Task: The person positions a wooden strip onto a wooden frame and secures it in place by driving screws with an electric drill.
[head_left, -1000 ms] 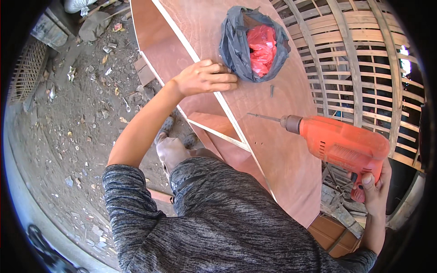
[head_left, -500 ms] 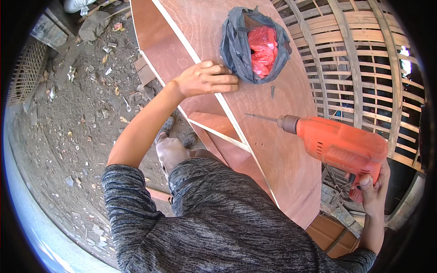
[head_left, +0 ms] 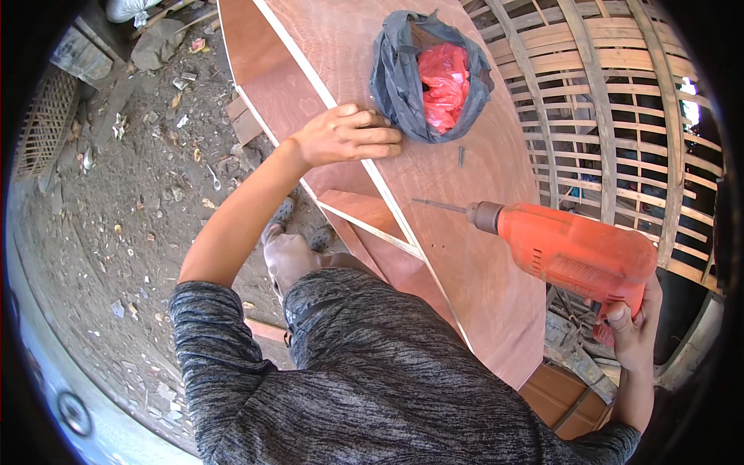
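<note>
My right hand grips the handle of an orange power drill. Its long thin bit points left over a reddish plywood panel, whose near edge has a pale strip. My left hand is closed over that edge, fingers bent together on top of the panel and thumb hidden. Just beyond its fingertips sits a dark grey plastic bag with its mouth open, a crumpled red plastic bag inside. A small screw or nail lies on the plywood between the bag and the drill.
Below the panel, open compartments are split by a wooden divider. A slatted wooden frame stands close on the right. Brown boards lie at the lower right. To the left is a dirt floor strewn with litter.
The drill, panel and bag appear slightly farther left in the picture. Both hands keep their holds, and the bit stays over the plywood.
</note>
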`<state>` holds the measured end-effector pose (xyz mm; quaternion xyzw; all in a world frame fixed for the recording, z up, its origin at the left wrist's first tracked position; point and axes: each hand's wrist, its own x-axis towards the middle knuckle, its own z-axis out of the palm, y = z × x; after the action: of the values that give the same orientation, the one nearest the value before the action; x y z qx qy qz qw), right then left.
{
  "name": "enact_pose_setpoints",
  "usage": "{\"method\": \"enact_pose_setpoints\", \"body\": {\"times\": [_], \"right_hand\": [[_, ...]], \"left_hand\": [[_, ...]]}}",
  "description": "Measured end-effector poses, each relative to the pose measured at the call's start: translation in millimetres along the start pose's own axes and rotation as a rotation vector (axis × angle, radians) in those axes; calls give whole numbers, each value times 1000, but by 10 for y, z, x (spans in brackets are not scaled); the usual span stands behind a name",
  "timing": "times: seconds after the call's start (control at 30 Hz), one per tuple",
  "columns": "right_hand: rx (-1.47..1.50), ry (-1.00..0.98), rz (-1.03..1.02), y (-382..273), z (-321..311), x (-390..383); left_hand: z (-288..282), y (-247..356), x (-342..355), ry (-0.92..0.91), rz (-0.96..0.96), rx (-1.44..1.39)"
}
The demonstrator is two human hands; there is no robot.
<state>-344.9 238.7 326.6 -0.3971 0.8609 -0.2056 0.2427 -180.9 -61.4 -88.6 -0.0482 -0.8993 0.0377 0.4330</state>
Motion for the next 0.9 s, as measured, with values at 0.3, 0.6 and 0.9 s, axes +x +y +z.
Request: {"method": "enact_pose_setpoints", "body": {"times": [0.3,0.6,0.9], "right_hand": [[-15,-69,17,8,-95,14],[-32,-43,-45,7,-41,52],[-78,10,-47,109,-197,-58]], "left_hand": [[-8,11,-8,1,-1,2],[-3,30,-8,30,-23,23],[21,13,-15,31,-2,18]]}}
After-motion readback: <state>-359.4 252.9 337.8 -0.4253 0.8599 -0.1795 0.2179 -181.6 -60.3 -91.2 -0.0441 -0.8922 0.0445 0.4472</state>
